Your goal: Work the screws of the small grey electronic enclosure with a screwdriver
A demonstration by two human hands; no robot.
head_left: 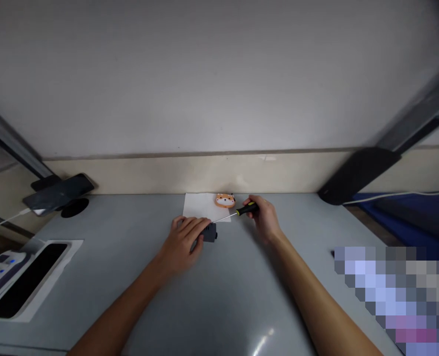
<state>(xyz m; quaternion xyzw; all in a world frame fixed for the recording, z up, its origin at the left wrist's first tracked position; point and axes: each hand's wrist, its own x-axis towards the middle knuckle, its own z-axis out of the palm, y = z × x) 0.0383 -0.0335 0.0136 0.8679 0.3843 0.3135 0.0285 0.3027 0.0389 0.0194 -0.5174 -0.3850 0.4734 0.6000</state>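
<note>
A sheet of white paper (198, 205) lies at the back of the grey table (223, 296). Just in front of the paper sits a small dark box (210, 232), and the left hand (184, 238) presses down on it with fingers curled over its top. Right of the paper, the right hand (264, 215) grips a screwdriver (239, 212) by its black and yellow handle. The thin shaft slants across the paper's front corner toward the box. An orange animal-face toy (225, 200) rests on the paper's back right corner.
</note>
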